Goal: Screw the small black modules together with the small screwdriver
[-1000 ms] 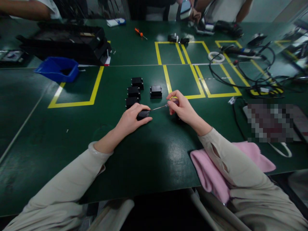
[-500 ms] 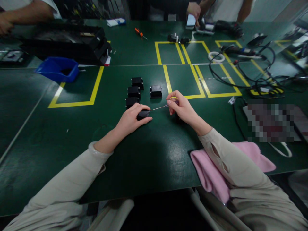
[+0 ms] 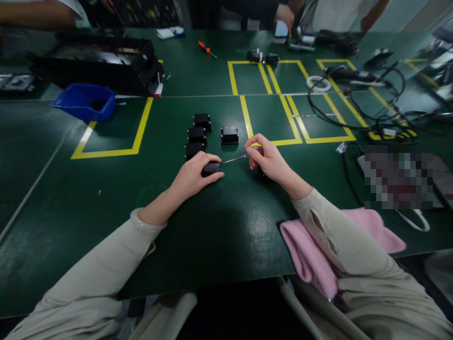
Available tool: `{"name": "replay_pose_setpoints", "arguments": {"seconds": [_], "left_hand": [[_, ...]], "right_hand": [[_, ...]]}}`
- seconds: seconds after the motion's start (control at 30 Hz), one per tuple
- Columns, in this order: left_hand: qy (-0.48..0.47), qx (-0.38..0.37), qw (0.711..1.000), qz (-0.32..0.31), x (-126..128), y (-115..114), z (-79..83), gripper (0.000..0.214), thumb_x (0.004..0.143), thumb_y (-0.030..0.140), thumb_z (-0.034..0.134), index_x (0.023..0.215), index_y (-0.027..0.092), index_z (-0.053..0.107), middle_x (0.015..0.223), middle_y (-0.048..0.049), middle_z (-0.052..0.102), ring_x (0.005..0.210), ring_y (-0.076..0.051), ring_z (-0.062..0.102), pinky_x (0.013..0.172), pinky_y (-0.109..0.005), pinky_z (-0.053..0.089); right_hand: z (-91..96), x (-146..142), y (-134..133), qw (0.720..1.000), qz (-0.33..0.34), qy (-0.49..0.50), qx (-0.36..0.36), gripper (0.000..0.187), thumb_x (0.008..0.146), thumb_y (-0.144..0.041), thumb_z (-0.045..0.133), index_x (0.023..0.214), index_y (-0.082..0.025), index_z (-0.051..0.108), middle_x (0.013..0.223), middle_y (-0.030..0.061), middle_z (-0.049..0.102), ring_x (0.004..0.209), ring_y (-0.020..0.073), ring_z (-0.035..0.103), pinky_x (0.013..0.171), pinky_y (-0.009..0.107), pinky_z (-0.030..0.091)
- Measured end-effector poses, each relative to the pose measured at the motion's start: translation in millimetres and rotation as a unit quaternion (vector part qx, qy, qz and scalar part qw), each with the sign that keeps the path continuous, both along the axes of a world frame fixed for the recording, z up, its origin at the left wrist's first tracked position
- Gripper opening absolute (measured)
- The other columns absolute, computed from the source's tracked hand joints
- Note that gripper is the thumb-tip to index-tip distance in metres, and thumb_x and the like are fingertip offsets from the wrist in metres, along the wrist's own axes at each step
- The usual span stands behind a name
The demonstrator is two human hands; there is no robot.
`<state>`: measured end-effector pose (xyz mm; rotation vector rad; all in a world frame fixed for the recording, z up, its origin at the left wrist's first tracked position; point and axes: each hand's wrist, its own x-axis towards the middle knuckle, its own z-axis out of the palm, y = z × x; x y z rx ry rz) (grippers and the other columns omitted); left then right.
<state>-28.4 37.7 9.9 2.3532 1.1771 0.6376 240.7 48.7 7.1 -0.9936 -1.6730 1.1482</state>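
Note:
Between the thumb and fingers of my left hand (image 3: 194, 175) a small black box-shaped part (image 3: 211, 169) is held down on the green table. My right hand (image 3: 264, 158) pinches the handle of a screwdriver (image 3: 233, 159), whose thin shaft points left. The tip meets the right end of the held part; the exact contact is too small to make out. Just beyond my left hand, similar black parts stand in a column: a far one (image 3: 201, 121), a middle one (image 3: 197, 135) and a near one (image 3: 193, 151). Another black part (image 3: 230, 134) sits apart, to their right.
A blue scoop-like bin (image 3: 87, 101) stands left, before black trays (image 3: 102, 61). An orange screwdriver (image 3: 205, 47) lies at the back. Cables (image 3: 354, 125) and a white ring (image 3: 317, 84) are right. Under my right forearm is a pink cloth (image 3: 307, 255). Other people are across the table.
My hands, the screwdriver and the held part stay almost in place. The screwdriver's handle looks slightly turned. Across the table at the left, a person's arm has shifted.

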Motion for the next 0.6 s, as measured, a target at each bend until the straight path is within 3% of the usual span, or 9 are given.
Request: {"name": "replay_pose_setpoints", "arguments": {"seconds": [0.17,0.4,0.6], "left_hand": [[0.002,-0.003,1.0,0.0,-0.3,0.3,-0.3,0.034,0.097,0.046,0.07,0.121,0.022,0.067,0.121,-0.0093,0.069,0.113,-0.029,0.066,0.101,-0.045,0.053],[0.003,-0.01,1.0,0.005,0.4,0.0,1.5,0.034,0.096,0.045,0.07,0.121,0.023,0.067,0.122,-0.0089,0.07,0.113,-0.029,0.066,0.102,-0.046,0.053],[0.004,-0.009,1.0,0.003,0.1,0.4,0.6,0.035,0.096,0.046,0.069,0.122,0.023,0.066,0.122,-0.0094,0.069,0.113,-0.03,0.066,0.1,-0.046,0.054]], "right_hand": [[0.8,0.5,-0.5,1.0,-0.016,-0.004,0.014,0.013,0.102,-0.028,0.062,0.105,-0.025,0.05,0.065,-0.0081,0.054,0.054,0.0118,0.058,0.057,0.028,0.044],[-0.5,-0.1,0.4,1.0,-0.002,0.006,-0.002,0.016,0.105,-0.038,0.057,0.102,-0.025,0.049,0.056,-0.011,0.046,0.05,0.0119,0.053,0.055,0.027,0.044],[1.5,0.2,-0.4,1.0,-0.015,-0.003,0.012,0.015,0.102,-0.033,0.063,0.104,-0.024,0.05,0.063,-0.0083,0.055,0.053,0.0116,0.057,0.057,0.028,0.043]]}}
